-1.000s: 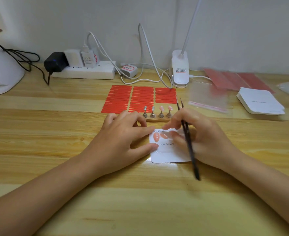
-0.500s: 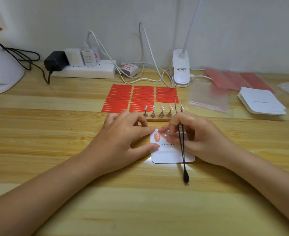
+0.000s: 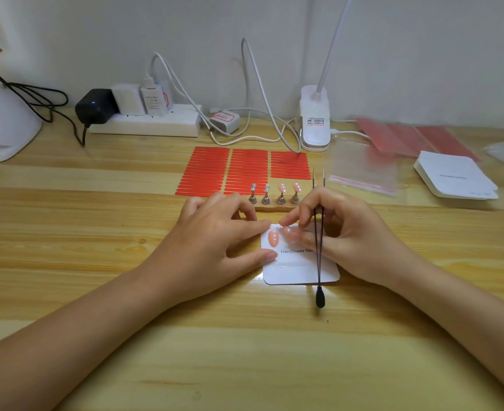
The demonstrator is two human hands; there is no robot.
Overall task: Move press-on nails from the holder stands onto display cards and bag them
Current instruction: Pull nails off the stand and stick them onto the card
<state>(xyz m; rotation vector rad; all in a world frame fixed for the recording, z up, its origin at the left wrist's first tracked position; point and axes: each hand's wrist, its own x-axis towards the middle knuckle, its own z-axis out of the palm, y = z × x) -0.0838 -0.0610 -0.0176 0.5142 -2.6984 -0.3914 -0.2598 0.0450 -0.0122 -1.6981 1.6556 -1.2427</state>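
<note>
Fingertips of the left hand [image 3: 215,232] pin the display card [image 3: 299,269] at centre frame so it cannot slide, while the right hand [image 3: 333,232], fingers clasping tweezers [image 3: 319,247], presses a second nail [image 3: 289,232] beside the first nail [image 3: 273,238].

Left hand [image 3: 215,232] flat, fingers extended, palm down; right hand [image 3: 342,229] curled, fingertips pinching, forearms converging

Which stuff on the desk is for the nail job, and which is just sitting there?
For the job: card, nails on stands, tweezers, red strips, bags, card stack.
Just there: power strip, chargers, cables, lamp clip.
</note>
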